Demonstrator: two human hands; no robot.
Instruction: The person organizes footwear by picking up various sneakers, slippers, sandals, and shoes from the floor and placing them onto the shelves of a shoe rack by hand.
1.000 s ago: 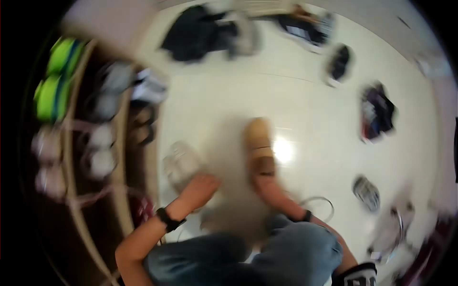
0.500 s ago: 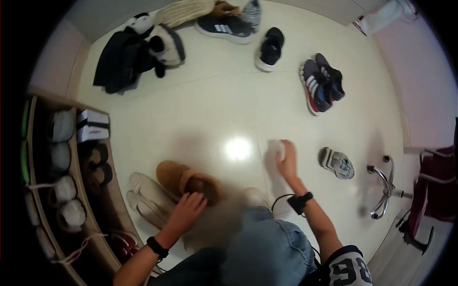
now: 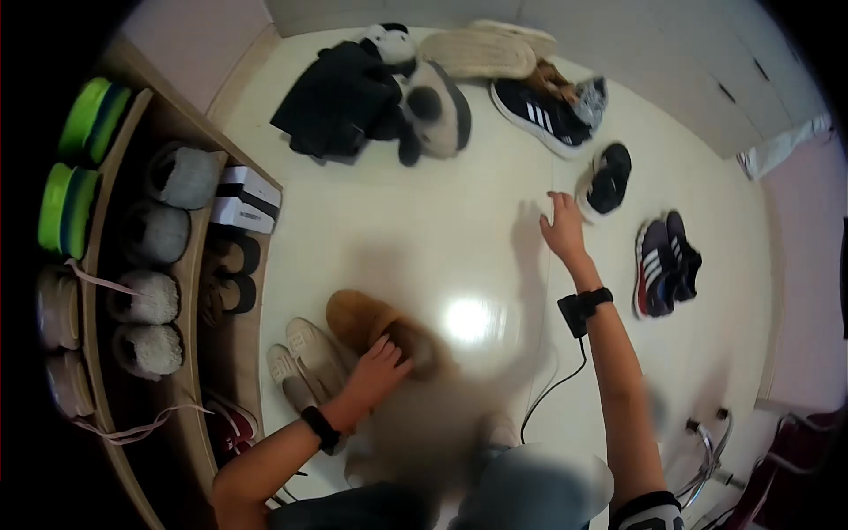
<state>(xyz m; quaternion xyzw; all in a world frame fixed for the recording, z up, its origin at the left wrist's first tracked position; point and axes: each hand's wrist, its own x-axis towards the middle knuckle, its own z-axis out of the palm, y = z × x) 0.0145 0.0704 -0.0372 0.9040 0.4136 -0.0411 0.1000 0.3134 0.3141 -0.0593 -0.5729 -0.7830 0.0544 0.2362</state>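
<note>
My left hand [image 3: 378, 375] is at the opening of a brown slip-on shoe [image 3: 355, 318], its bent fingers over the near rim. The heel end of that shoe is blurred. Beside it, toward the shelf, stands a pair of beige shoes [image 3: 315, 353], partly covered by my left forearm. My right hand [image 3: 565, 231] is stretched out over the floor with its fingers apart and nothing in them. Closest to it is a black shoe with a white sole [image 3: 607, 181], just beyond the fingertips and not touched.
A wooden shoe rack [image 3: 199, 265] at the left holds grey slippers [image 3: 181, 177], green shoes [image 3: 69, 212] and a white box [image 3: 247, 199]. A panda plush [image 3: 437, 110], striped black sneakers [image 3: 539, 115] and dark sneakers [image 3: 662, 269] lie farther off. Chair legs [image 3: 707, 450] stand at right.
My right hand has moved forward, away from my body, toward the black shoe. My left hand stays at the brown shoe. The view has swung left, so the rack shows more.
</note>
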